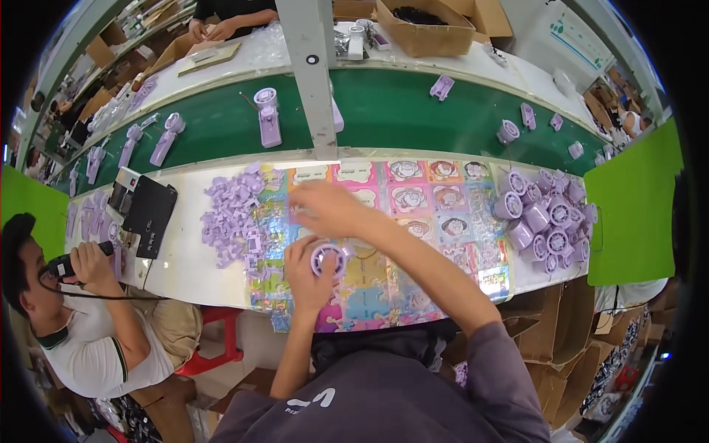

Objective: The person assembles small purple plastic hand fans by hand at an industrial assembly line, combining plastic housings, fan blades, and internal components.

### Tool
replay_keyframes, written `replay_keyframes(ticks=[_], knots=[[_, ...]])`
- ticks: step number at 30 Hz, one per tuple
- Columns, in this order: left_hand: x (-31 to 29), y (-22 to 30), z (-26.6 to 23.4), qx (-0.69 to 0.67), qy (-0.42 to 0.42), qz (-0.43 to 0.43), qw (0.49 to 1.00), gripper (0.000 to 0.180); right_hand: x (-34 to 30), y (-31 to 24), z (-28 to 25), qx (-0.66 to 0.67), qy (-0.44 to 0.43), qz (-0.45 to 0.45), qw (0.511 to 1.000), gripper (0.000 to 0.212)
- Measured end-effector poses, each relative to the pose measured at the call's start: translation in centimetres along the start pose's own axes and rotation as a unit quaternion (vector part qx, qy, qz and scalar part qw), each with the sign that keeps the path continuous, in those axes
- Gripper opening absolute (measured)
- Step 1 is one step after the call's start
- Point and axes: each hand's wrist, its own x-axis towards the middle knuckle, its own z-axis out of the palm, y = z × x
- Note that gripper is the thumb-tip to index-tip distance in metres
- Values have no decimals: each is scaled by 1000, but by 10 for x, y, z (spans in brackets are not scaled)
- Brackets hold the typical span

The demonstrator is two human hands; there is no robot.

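Observation:
Near the front of the colourful patterned mat (363, 275), my left hand (304, 279) is wrapped round a round lilac fan housing (326, 260), its ring and spokes facing up. My right hand (329, 209) is above the mat, just beyond the housing, its forearm crossing from the right. Motion smears its fingers, so whether they hold anything does not show. To the left of both hands lies a heap of small lilac plastic parts (230, 214), spilling onto the mat's edge. A pile of more lilac fan housings (550, 214) sits right of the mat.
Behind the table runs a green conveyor belt (391, 111) carrying lilac fan bodies (269, 125). A grey post (312, 74) rises before it. On the left, a co-worker (96, 317) holds a black power screwdriver (70, 267) near a black stand (150, 214). Green panels (631, 207) flank the table.

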Motion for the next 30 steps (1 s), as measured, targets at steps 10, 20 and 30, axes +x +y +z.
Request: replay_keyframes(ticks=[10,20,30], knots=[[1,-6,1,-52,17,20,998,29,28,-19,67,-10,-65,94,993,37],[1,1,10,-133,-5,-120,984,19,-86,-38,-61,196,10,271,942,37],[4,12,38,-126,22,-97,987,19,-136,-21,-9,148,117,298,936,30]])
